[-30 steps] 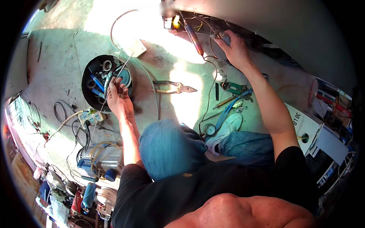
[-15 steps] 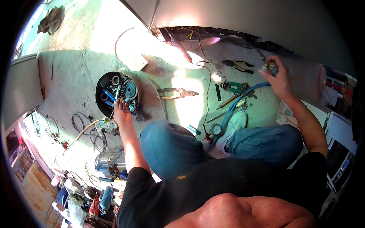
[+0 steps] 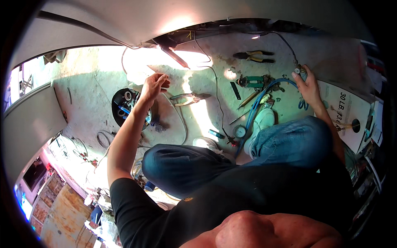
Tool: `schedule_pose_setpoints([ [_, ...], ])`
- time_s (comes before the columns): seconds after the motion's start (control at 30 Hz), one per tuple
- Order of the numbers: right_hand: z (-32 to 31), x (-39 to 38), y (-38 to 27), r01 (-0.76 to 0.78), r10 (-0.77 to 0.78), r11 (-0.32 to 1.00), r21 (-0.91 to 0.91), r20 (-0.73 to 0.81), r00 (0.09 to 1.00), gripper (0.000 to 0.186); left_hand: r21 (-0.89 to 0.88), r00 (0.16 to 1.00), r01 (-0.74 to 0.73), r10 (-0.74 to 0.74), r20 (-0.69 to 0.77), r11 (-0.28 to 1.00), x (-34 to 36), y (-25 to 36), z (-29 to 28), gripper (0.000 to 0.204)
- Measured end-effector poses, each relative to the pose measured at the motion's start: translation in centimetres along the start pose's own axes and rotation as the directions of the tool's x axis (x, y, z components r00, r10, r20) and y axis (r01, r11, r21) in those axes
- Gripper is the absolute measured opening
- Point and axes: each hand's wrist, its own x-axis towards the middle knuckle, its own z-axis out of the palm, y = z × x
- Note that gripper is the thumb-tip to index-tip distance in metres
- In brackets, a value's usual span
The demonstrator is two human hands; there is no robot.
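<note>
My right hand (image 3: 308, 84) is wrapped round the grip of a gas torch (image 3: 297, 71) with brass-coloured fittings. From it a thin bent tube (image 3: 284, 40) runs to a small bright flame (image 3: 255, 37) beside the low opening under the large pale panel. My left hand (image 3: 155, 87) hovers above the floor, right of a dark round tub (image 3: 120, 118) of small parts. Its fingers are curled together; what they may pinch is too small to make out. Below that hand lie worn pliers (image 3: 190, 99). Yellow-and-black pliers (image 3: 253, 56) rest left of the torch.
A pale metal panel (image 3: 231, 10) spans the far side. Blue hoses (image 3: 252, 118) and a round gauge (image 3: 239, 131) lie by my shoe. Near them are a green-handled tool (image 3: 251, 81) and a black strip (image 3: 235, 90). A printed white carton (image 3: 343, 111) stands at right.
My left hand has left the tub and moved up and right. The torch flame has shifted right along the opening, and my right hand sits slightly farther right. The view has tilted.
</note>
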Motion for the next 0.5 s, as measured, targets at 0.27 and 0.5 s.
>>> schedule_pose_setpoints([
  [0.27, 2.3, -0.9, 3.9, -0.063, 0.051, 0.966, 0.249, 0.053, 0.997, 0.016, 0.424, 0.953, -0.202, 0.077, 0.292, 0.883, -9.3, 9.0, 6.1, 0.034],
  [0.5, 8.3, -2.5, 5.8, 0.181, -0.207, 0.946, 0.268, 0.075, 0.975, 0.027, 0.119, 0.953, -0.166, 0.128, 0.274, 0.979, -13.4, 10.5, 22.2, 0.033],
])
